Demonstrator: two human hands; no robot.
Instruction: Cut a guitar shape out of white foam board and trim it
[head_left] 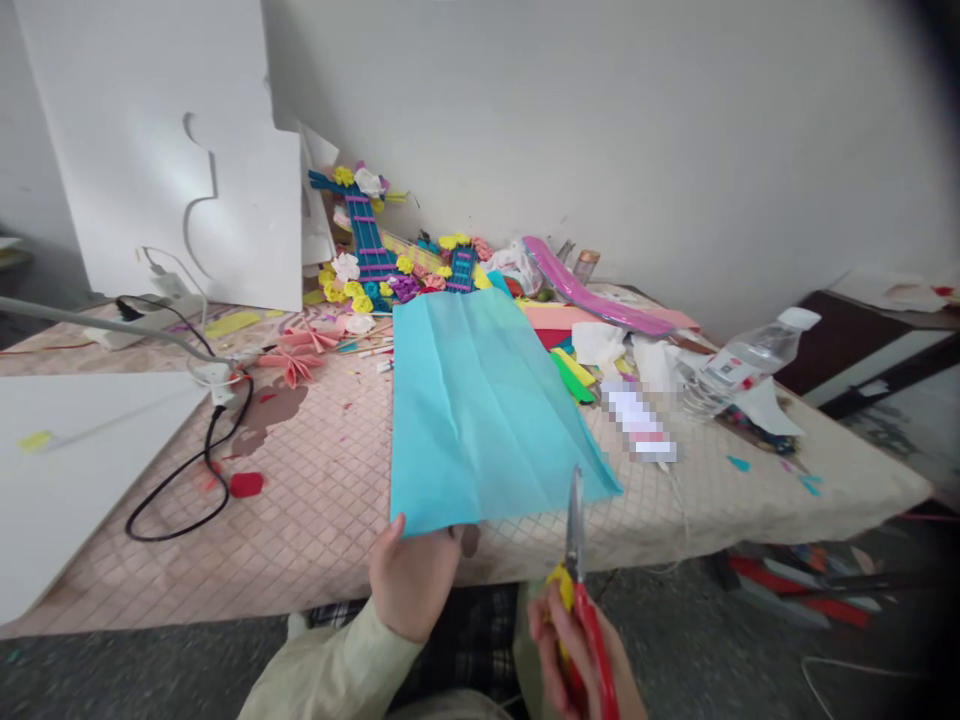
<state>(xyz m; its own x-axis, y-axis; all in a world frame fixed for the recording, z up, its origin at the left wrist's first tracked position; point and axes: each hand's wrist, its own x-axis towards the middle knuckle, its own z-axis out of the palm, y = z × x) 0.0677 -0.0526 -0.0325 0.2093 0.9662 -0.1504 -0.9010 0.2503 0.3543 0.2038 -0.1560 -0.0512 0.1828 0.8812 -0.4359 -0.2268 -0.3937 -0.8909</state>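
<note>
A large sheet of turquoise paper (480, 410) with lengthwise creases lies over the near middle of the table. My left hand (416, 580) pinches its near left corner, thumb on top and the other fingers hidden beneath. Scissors (592, 640) with red and yellow handles are in my right hand (559, 650), just off the table's near edge. Their blades point up and away, close to the sheet's near right edge, and look nearly closed. They appear apart from the paper.
Paper-flower crafts (367, 250) crowd the back by the wall. A plastic bottle (750, 365) leans at right near a blurred phone (637, 420). On the left lie a black cable (206, 460), a white board (82, 470) and pink folded paper (292, 360). Patterned cloth (322, 540) covers the table.
</note>
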